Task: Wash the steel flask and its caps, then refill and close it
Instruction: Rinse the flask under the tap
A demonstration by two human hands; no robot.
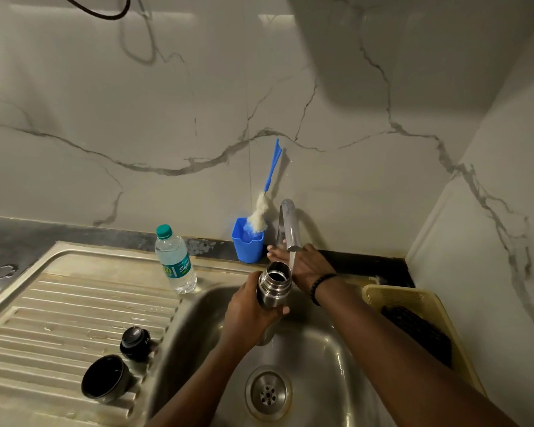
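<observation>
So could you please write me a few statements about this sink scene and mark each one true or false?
1. The left hand grips the flask. True.
2. The flask has its cap on. False: its mouth is open, and both caps lie on the draining board.
3. Water runs from the tap. True.
4. The brush is inside the flask. False: it stands in the blue cup.
5. The plastic bottle lies on its side. False: it stands upright.

Pretty dim kitchen corner. Glossy white marble-look wall [198, 103] with grey veins fills everything from 9 to 1 o'clock, and a second wall [506, 211] meets it at 3 o'clock. A dark stone desk [19, 238] runs along the base at 9, wet in one spot.
</observation>
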